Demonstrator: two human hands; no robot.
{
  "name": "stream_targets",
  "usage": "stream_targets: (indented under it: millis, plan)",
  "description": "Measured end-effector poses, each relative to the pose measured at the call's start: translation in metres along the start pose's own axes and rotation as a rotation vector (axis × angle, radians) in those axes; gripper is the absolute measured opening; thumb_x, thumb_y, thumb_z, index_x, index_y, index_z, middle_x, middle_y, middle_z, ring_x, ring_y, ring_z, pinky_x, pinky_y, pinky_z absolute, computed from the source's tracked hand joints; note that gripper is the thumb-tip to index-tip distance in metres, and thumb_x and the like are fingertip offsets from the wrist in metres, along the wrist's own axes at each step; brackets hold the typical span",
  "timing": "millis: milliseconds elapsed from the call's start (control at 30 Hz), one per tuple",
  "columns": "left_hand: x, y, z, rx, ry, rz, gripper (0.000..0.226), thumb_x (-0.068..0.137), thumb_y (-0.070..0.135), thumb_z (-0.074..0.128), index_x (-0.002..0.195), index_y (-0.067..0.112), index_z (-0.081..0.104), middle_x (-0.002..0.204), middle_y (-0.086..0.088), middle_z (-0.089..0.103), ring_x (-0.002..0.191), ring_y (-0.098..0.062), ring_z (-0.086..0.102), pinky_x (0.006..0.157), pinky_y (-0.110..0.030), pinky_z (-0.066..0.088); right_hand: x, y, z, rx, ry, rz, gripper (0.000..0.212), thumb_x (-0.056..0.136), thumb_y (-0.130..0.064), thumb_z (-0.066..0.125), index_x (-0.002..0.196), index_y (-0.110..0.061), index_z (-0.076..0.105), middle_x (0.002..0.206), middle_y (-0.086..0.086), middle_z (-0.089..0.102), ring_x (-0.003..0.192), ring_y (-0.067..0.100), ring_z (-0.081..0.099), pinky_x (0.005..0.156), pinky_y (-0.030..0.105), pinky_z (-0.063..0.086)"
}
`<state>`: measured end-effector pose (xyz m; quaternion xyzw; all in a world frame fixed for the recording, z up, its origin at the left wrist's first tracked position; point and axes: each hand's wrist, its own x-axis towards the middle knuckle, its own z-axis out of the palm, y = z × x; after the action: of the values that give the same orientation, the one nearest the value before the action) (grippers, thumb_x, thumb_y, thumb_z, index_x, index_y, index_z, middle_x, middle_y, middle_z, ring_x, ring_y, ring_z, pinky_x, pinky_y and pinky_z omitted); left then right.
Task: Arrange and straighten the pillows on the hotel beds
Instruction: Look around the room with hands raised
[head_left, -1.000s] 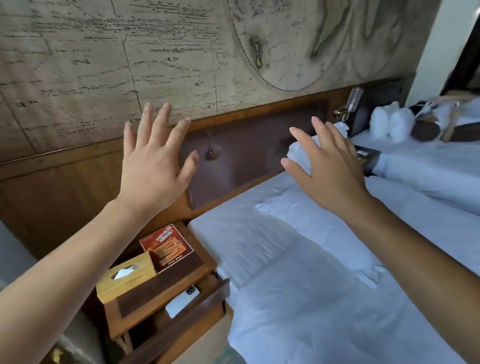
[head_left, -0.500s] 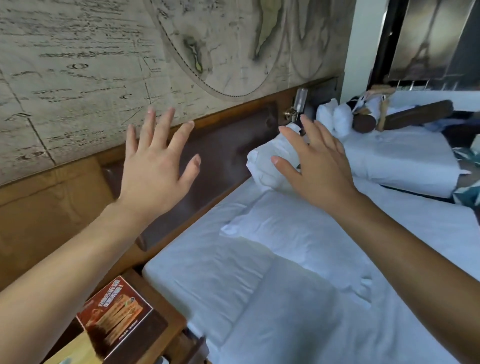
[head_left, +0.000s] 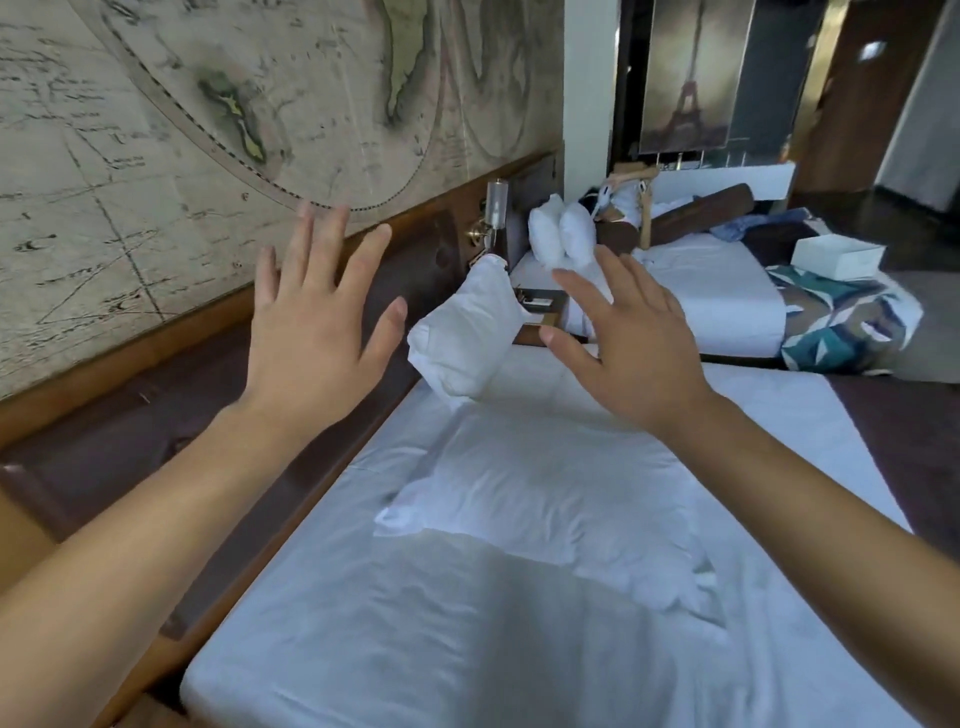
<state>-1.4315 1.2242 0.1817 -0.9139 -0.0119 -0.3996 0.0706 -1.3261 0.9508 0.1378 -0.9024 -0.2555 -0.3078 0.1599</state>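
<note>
Left hand (head_left: 311, 332) spread, holding nothing, right hand (head_left: 631, 345) likewise at 1 o'clock, upright pillow (head_left: 465, 338) between, flat pillow (head_left: 545, 499) below.

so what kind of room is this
Most likely a hotel twin room: two white-sheeted beds share one long wooden headboard, with a wall reading lamp and white pillows.

A single head-worn wide-angle camera looks forward and down along the near bed (head_left: 467, 649) toward its head edge and headboard (head_left: 218, 395). It sits close above the mattress, with the far bed (head_left: 701, 291) beyond the opposite edge.
</note>
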Motion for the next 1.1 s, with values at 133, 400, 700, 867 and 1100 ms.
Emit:
stream_targets:
  millis: [133,400,700,867,1100]
  plan:
    - [0.028,-0.026,0.032,-0.051,0.011,0.051,0.063,0.104,0.052,0.032,0.159,0.020,0.034,0.171,-0.013,0.019,0.159,-0.038,0.012,0.124,-0.064,0.015,0.016,-0.007,0.011,-0.065,0.001,0.072,0.070,0.095,-0.067,0.031,0.152,-0.030,0.045,0.165,0.015,0.031,0.151,0.042,0.029,0.115,0.058,0.032]
    - [0.069,-0.090,0.094,-0.186,0.042,0.190,0.065,0.104,0.050,0.033,0.159,0.016,0.034,0.170,-0.016,0.023,0.158,-0.040,0.016,0.124,-0.059,0.016,0.048,-0.052,0.044,-0.201,-0.011,0.220,0.069,0.096,-0.068,0.030,0.155,-0.033,0.040,0.167,0.013,0.027,0.153,0.039,0.026,0.117,0.057,0.030]
    - [0.080,-0.105,0.165,-0.371,-0.038,0.311,0.064,0.102,0.049,0.034,0.158,0.018,0.034,0.171,-0.013,0.019,0.160,-0.039,0.011,0.125,-0.064,0.014,0.030,-0.066,0.094,-0.295,-0.108,0.397,0.065,0.099,-0.066,0.036,0.155,-0.033,0.039,0.167,0.014,0.027,0.152,0.041,0.025,0.116,0.058,0.030]
    - [0.084,-0.092,0.215,-0.393,-0.074,0.362,0.065,0.103,0.050,0.034,0.158,0.015,0.036,0.171,-0.014,0.021,0.159,-0.040,0.014,0.124,-0.065,0.018,0.027,-0.050,0.112,-0.323,-0.168,0.463,0.065,0.100,-0.065,0.039,0.157,-0.034,0.034,0.168,0.013,0.022,0.154,0.040,0.022,0.119,0.056,0.028]
    - [0.070,-0.039,0.294,-0.351,-0.112,0.423,0.063,0.104,0.049,0.035,0.158,0.016,0.036,0.171,-0.016,0.020,0.159,-0.040,0.012,0.124,-0.065,0.017,0.000,0.001,0.167,-0.297,-0.215,0.519,0.067,0.099,-0.066,0.033,0.158,-0.034,0.032,0.169,0.012,0.022,0.154,0.039,0.022,0.120,0.057,0.028]
